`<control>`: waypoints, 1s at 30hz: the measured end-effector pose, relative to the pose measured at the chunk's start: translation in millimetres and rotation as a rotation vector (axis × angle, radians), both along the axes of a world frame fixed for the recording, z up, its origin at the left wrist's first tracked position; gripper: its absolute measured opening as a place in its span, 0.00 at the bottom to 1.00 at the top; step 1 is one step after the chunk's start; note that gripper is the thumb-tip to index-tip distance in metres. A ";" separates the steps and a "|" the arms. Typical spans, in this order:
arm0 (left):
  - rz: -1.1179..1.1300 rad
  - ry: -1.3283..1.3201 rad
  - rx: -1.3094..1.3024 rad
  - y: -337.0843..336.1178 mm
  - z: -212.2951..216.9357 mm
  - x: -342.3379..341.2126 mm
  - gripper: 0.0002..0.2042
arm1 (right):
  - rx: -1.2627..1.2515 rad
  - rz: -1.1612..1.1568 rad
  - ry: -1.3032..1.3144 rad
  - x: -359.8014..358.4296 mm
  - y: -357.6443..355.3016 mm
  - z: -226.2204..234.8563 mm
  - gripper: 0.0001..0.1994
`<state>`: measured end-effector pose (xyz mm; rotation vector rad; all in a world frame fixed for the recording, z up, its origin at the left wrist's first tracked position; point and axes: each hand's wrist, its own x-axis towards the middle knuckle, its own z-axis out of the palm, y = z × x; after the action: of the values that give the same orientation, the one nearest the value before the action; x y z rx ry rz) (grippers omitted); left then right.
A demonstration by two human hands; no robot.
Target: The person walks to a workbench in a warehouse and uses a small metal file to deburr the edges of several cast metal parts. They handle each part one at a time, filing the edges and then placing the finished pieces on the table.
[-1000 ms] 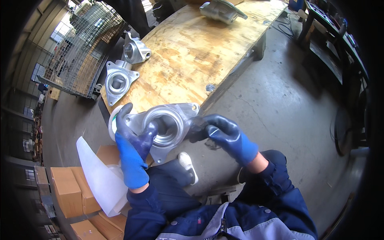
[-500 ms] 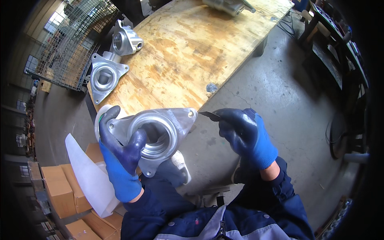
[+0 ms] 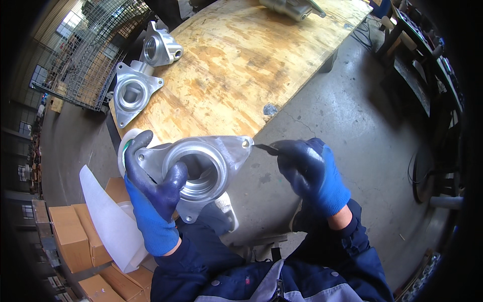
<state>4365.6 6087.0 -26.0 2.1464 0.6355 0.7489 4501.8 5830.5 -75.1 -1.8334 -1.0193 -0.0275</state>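
Observation:
My left hand [image 3: 156, 186], in a blue glove with a dark coated palm, grips a silver metal housing [image 3: 229, 156] with a triangular flange and a wide round bore. Its thumb hooks into the bore, and the fingers wrap behind the left side. In the same gloved style, my right hand [image 3: 307, 168] is closed on a thin dark blade-like tool [image 3: 265, 148]. The tool's tip lies at the flange's right corner, beside a small bolt hole; whether it touches the metal I cannot tell. Most of the tool's handle is hidden in my fist.
Two similar housings [image 3: 133, 94] [image 3: 160, 46] stand at the left end of the plywood table [image 3: 226, 70]. Another metal casting [image 3: 289, 7] lies at the far edge. Cardboard boxes [image 3: 70, 234] and a white sheet [image 3: 108, 221] are at lower left; a wire cage [image 3: 85, 60] stands behind.
The housing and my left hand are almost where they were. My right hand has turned slightly, with the tool still at the flange's corner. The view has shifted a little.

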 end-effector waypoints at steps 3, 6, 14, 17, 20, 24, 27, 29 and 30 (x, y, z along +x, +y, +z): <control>0.006 0.013 0.011 1.1 -1.9 -0.6 0.34 | 0.024 -0.053 -0.029 0.5 4.3 -2.4 0.14; 0.000 0.014 0.028 1.4 -0.6 -2.4 0.34 | -0.011 -0.040 -0.037 0.0 2.8 0.9 0.13; 0.009 0.007 -0.044 -1.8 0.9 -0.5 0.34 | 0.017 -0.042 -0.025 0.8 3.5 0.2 0.13; 0.009 0.010 -0.042 -1.4 0.4 -1.1 0.34 | -0.027 -0.011 0.007 -0.8 -1.1 -0.8 0.13; 0.009 0.011 -0.052 -2.2 1.1 0.9 0.34 | -0.006 -0.036 -0.038 0.6 1.5 3.5 0.13; -0.022 -0.016 -0.020 -2.4 3.1 -0.8 0.35 | -0.006 -0.011 0.035 -6.1 3.2 5.0 0.13; -0.003 -0.012 -0.024 -1.7 -1.6 0.7 0.35 | -0.008 0.029 0.102 -11.0 -1.1 2.5 0.14; -0.003 -0.024 -0.024 -3.6 -0.5 -0.1 0.35 | 0.010 -0.002 0.135 -16.7 -1.3 6.6 0.15; -0.002 -0.030 -0.025 -4.4 -0.1 -0.6 0.35 | 0.035 -0.032 0.185 -20.0 0.6 9.0 0.16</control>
<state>4365.0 6082.6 -26.1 2.1094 0.6236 0.7666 4481.8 5831.2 -66.1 -1.7845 -0.8551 0.1035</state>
